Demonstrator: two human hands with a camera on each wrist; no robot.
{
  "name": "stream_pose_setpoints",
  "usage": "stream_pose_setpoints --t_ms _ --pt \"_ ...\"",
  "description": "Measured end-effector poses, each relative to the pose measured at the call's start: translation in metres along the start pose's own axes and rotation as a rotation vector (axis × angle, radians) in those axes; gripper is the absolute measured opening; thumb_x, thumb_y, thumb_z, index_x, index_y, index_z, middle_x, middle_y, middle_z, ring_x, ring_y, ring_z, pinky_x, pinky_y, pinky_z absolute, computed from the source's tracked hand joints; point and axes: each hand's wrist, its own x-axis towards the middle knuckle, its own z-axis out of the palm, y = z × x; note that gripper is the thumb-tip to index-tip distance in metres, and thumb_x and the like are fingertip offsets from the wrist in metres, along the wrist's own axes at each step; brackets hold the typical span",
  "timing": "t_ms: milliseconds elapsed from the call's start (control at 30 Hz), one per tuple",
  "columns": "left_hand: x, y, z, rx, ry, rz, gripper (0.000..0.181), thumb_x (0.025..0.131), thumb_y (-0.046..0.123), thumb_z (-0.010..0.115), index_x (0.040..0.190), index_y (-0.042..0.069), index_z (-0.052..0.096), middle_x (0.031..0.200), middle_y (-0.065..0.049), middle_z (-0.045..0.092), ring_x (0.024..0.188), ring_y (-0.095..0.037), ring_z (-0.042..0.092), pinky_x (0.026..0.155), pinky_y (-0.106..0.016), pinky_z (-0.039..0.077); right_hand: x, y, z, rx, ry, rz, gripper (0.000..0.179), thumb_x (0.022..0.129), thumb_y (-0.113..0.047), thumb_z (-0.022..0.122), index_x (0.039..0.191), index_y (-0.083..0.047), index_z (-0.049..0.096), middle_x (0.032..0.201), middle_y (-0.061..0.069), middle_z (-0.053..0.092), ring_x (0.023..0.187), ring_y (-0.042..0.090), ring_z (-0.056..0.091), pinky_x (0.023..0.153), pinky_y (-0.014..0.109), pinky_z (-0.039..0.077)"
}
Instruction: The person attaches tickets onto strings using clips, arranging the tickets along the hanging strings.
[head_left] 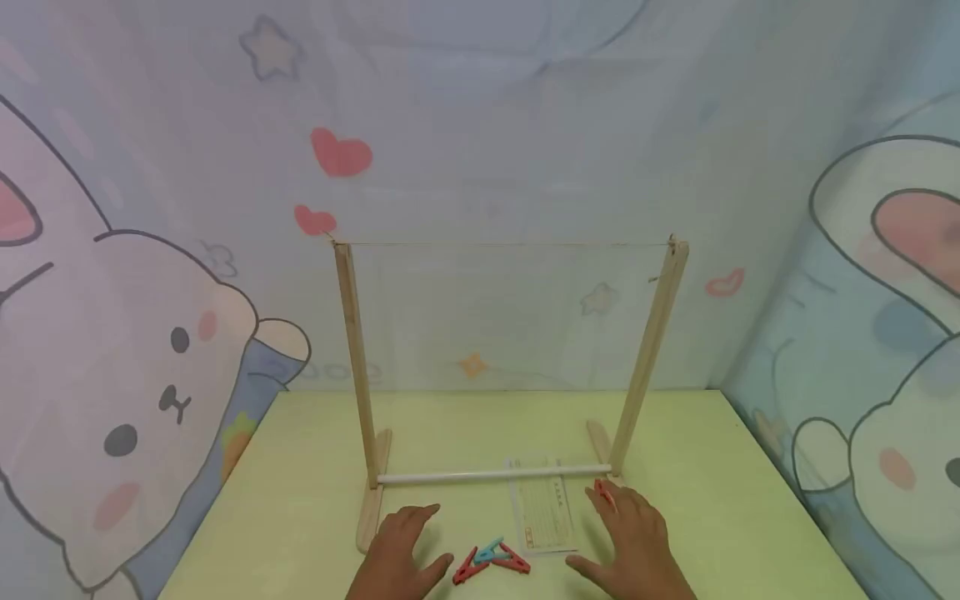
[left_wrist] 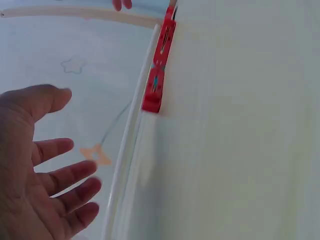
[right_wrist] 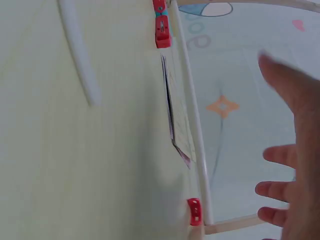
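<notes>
My left hand (head_left: 401,554) hovers over the near part of the table, fingers spread and holding nothing. To its right lie two red clothespins (head_left: 512,559) with a teal clothespin (head_left: 491,551) between them. My right hand (head_left: 637,546) is held out with fingers apart, also with nothing in its grasp. Another red clothespin (head_left: 603,493) overlaps its index finger in the head view; the right wrist view shows this red clothespin (right_wrist: 195,212) apart from the fingers. A printed paper sheet (head_left: 543,512) lies between the hands, right of the clothespin group.
Behind the hands stands a wooden frame (head_left: 356,358) with two uprights on flat feet. A thin string (head_left: 510,244) spans its top, and a white rod (head_left: 487,476) joins it low down. A cartoon-printed curtain (head_left: 487,125) surrounds the pale yellow table (head_left: 285,500).
</notes>
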Motion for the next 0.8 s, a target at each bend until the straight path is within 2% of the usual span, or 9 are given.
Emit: stream_pose_setpoints --t_ms 100,200,300,433,533,667,733,800 --pt "0.009 0.012 0.001 -0.198 -0.108 -0.054 0.056 0.092 0.042 0.078 0.134 0.007 0.064 0.114 -0.003 0.068 0.092 -0.018 0.062 0.077 -0.039 0.053 0.006 -0.003 0.005 0.106 0.078 0.045 0.061 0.083 -0.046 0.087 0.13 -0.011 0.069 0.126 0.007 0.068 0.112 0.033 0.063 0.084 0.063 0.05" --pt "0.016 0.021 0.009 -0.274 -0.205 -0.079 0.054 0.091 0.042 0.079 0.131 0.007 0.067 0.107 0.003 0.067 0.086 -0.01 0.058 0.074 -0.034 0.051 0.01 -0.008 0.013 0.223 0.1 0.063 0.042 0.082 -0.025 0.09 0.118 -0.01 0.075 0.114 0.0 0.072 0.106 0.024 0.066 0.087 0.055 0.053" --pt "0.021 0.023 0.021 -0.273 -0.208 -0.054 0.046 0.088 0.033 0.084 0.123 0.006 0.072 0.097 0.007 0.065 0.079 -0.004 0.054 0.07 -0.03 0.05 0.012 -0.015 0.024 0.293 0.118 0.011 0.035 0.079 -0.016 0.09 0.11 -0.009 0.076 0.107 -0.004 0.073 0.1 0.018 0.066 0.087 0.044 0.055" --pt "0.023 0.023 0.033 -0.245 -0.153 -0.047 0.025 0.087 0.023 0.085 0.105 0.008 0.077 0.084 0.011 0.061 0.071 -0.002 0.049 0.063 -0.026 0.046 0.012 -0.02 0.04 0.314 0.134 -0.073 0.032 0.075 -0.013 0.091 0.104 -0.009 0.077 0.103 -0.004 0.072 0.097 0.018 0.065 0.086 0.041 0.053" --pt "0.018 0.023 0.036 -0.25 -0.135 -0.077 0.017 0.087 0.023 0.085 0.098 0.011 0.078 0.08 0.012 0.058 0.069 -0.002 0.047 0.062 -0.025 0.044 0.009 -0.022 0.05 0.289 0.054 -0.051 0.037 0.077 -0.018 0.09 0.111 -0.01 0.078 0.115 -0.003 0.073 0.11 0.021 0.066 0.094 0.045 0.051" --pt "0.014 0.022 0.036 -0.261 -0.128 -0.1 0.019 0.087 0.023 0.085 0.098 0.009 0.079 0.08 0.01 0.058 0.07 -0.003 0.047 0.062 -0.026 0.044 0.002 -0.023 0.055 0.233 -0.157 0.03 0.049 0.086 -0.031 0.084 0.129 -0.01 0.072 0.141 0.002 0.065 0.136 0.03 0.055 0.11 0.06 0.04" --pt "0.013 0.02 0.037 -0.249 -0.127 -0.103 0.019 0.086 0.021 0.085 0.098 0.008 0.079 0.08 0.01 0.058 0.07 -0.003 0.047 0.063 -0.026 0.044 -0.001 -0.026 0.052 0.198 -0.244 0.045 0.051 0.089 -0.036 0.08 0.132 -0.01 0.071 0.146 0.004 0.061 0.142 0.033 0.05 0.112 0.066 0.034" --pt "0.011 0.019 0.038 -0.237 -0.126 -0.106 0.017 0.086 0.019 0.085 0.097 0.007 0.08 0.079 0.01 0.057 0.07 -0.003 0.046 0.062 -0.026 0.043 -0.003 -0.03 0.049 0.162 -0.29 0.048 0.048 0.091 -0.037 0.078 0.13 -0.011 0.072 0.145 0.004 0.062 0.142 0.034 0.049 0.11 0.069 0.033"
